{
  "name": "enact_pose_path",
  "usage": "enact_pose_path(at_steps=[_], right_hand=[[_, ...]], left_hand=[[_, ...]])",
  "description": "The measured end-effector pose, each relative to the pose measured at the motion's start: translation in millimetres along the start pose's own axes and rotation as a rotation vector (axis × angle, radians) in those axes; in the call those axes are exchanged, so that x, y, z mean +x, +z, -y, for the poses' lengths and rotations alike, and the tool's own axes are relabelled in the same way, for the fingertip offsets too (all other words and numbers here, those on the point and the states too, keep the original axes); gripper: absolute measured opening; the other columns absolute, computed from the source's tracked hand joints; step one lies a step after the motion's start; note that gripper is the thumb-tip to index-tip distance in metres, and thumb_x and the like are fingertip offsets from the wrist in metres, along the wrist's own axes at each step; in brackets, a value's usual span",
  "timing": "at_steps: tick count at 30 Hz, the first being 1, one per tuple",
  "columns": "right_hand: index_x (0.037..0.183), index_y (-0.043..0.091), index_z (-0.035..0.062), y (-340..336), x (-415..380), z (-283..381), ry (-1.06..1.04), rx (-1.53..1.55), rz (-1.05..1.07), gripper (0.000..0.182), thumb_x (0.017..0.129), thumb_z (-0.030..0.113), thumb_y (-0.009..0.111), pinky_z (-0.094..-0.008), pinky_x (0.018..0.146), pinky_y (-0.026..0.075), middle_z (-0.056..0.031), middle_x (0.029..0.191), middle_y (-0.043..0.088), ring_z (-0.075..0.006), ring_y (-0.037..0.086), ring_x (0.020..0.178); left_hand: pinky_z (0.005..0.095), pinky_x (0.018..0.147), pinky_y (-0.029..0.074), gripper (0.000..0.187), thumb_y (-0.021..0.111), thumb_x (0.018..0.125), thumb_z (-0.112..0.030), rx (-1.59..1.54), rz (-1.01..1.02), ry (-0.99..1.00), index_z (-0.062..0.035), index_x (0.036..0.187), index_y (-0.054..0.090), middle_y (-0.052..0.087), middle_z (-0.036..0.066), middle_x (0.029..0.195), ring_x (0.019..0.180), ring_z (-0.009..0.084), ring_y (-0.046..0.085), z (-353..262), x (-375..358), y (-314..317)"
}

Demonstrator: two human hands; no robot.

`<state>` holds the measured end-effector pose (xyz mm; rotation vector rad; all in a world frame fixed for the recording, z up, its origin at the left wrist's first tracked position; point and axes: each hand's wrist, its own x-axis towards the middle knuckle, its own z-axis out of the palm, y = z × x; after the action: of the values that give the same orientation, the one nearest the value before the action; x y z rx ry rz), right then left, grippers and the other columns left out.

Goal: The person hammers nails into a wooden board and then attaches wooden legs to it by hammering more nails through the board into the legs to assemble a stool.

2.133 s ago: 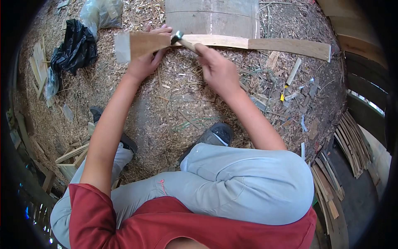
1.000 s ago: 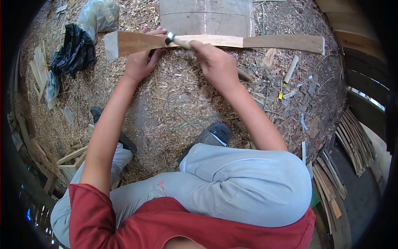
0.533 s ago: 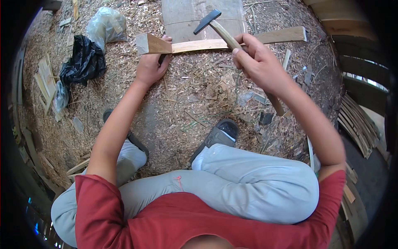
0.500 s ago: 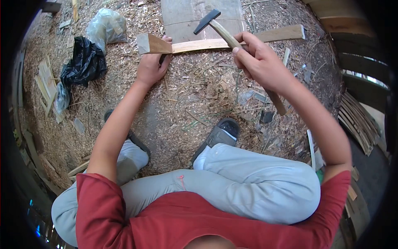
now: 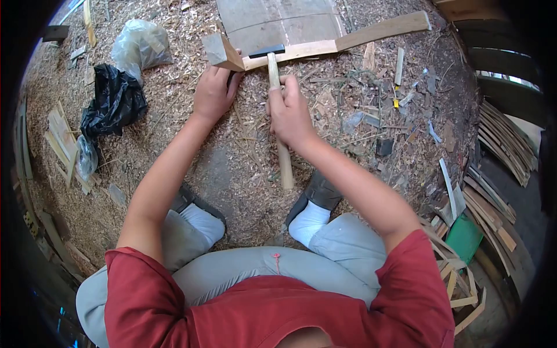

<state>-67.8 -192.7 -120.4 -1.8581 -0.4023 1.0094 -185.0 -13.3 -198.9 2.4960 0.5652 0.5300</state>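
My right hand (image 5: 288,113) is closed around the wooden handle of a hammer (image 5: 284,165). The hammer's black head lies over the left part of a long wooden strip (image 5: 310,50), overlapping it in this view. At the strip's left end a squared wooden block (image 5: 223,53) points up toward me. My left hand (image 5: 214,95) grips that block from below, fingers behind it and thumb on its near side. A dark patch shows between thumb and fingers, mostly hidden by the hand.
Wood chips cover the ground. A grey board (image 5: 281,23) lies beyond the strip. To the left are a clear plastic bag (image 5: 139,46), a black plastic bag (image 5: 116,101) and wood scraps (image 5: 64,136). Curved slats (image 5: 507,142) are stacked at right, near a green object (image 5: 464,238).
My right hand has swung left and down, bringing the hammer head from the air to the strip. The strip's right end has shifted farther away. My right leg has drawn in.
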Motion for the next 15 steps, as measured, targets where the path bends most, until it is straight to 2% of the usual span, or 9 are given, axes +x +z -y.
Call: enact_pose_path(at_steps=[1, 2, 3, 5, 6, 13, 15], right_hand=[[0.123, 0.053, -0.0023, 7.4, -0.2, -7.4, -0.074, -0.004, -0.06, 0.027, 0.11, 0.021, 0.057, -0.0507, 0.071, 0.055, -0.0225, 0.088, 0.07, -0.0378, 0.072, 0.076], [0.124, 0.049, 0.0017, 14.7, 1.8, -13.3, -0.153, -0.008, -0.083, 0.02, 0.114, 0.018, 0.053, -0.0351, 0.05, 0.047, -0.0042, 0.07, 0.063, -0.0143, 0.059, 0.053], [0.124, 0.049, 0.0017, 17.9, 0.2, -19.4, -0.143, -0.003, -0.085, 0.02, 0.114, 0.018, 0.053, -0.0351, 0.05, 0.047, -0.0042, 0.07, 0.063, -0.0143, 0.059, 0.053], [0.124, 0.049, 0.0009, 21.9, -4.4, -23.5, -0.245, -0.052, -0.121, 0.021, 0.112, 0.017, 0.054, -0.0392, 0.055, 0.047, -0.0061, 0.069, 0.062, -0.0172, 0.062, 0.058], [0.124, 0.049, 0.0002, 20.2, -9.5, -16.9, -0.217, -0.07, -0.123, 0.021, 0.112, 0.017, 0.054, -0.0428, 0.059, 0.046, -0.0093, 0.068, 0.062, -0.0216, 0.063, 0.061], [0.125, 0.05, 0.0, 29.6, -11.2, -27.5, -0.238, -0.087, -0.182, 0.023, 0.113, 0.02, 0.052, -0.0449, 0.059, 0.047, -0.0111, 0.069, 0.062, -0.0267, 0.062, 0.06], [0.128, 0.049, 0.0, 27.0, -15.6, -16.8, -0.159, -0.069, -0.13, 0.026, 0.112, 0.02, 0.052, -0.0579, 0.073, 0.053, -0.0259, 0.085, 0.07, -0.0492, 0.071, 0.079]], left_hand=[[0.0507, 0.117, 0.051, 0.036, 0.073, 0.104, -0.009, -0.001, 0.013, 0.0, -0.0034, 0.139, 0.068, 0.068, 0.014, 0.152, 0.145, 0.0382, 0.061, -1.0, 0.3, -0.1], [0.0508, 0.117, 0.051, 0.036, 0.073, 0.104, -0.009, -0.011, 0.0, 0.002, -0.0034, 0.14, 0.068, 0.068, 0.014, 0.151, 0.145, 0.0384, 0.061, -0.9, 0.3, 0.5], [0.0509, 0.117, 0.05, 0.037, 0.073, 0.104, -0.009, -0.02, -0.013, 0.003, -0.0035, 0.14, 0.067, 0.069, 0.014, 0.151, 0.145, 0.0385, 0.061, -1.3, 0.2, 0.9], [0.0511, 0.117, 0.051, 0.037, 0.073, 0.104, -0.01, -0.011, -0.006, 0.001, -0.0035, 0.141, 0.067, 0.069, 0.014, 0.151, 0.145, 0.0387, 0.06, -2.4, -0.1, 1.4], [0.0511, 0.117, 0.051, 0.037, 0.073, 0.105, -0.01, -0.008, -0.009, 0.006, -0.0035, 0.14, 0.067, 0.069, 0.014, 0.151, 0.146, 0.0387, 0.06, -2.5, 0.1, 1.0], [0.0509, 0.117, 0.051, 0.036, 0.072, 0.106, -0.012, -0.019, -0.009, 0.018, -0.0035, 0.141, 0.066, 0.068, 0.014, 0.151, 0.147, 0.0393, 0.059, -1.9, 1.5, 0.3], [0.0509, 0.117, 0.051, 0.036, 0.072, 0.106, -0.012, -0.022, -0.006, 0.025, -0.0036, 0.141, 0.066, 0.068, 0.014, 0.151, 0.147, 0.0395, 0.059, -1.3, 1.3, 0.3]])
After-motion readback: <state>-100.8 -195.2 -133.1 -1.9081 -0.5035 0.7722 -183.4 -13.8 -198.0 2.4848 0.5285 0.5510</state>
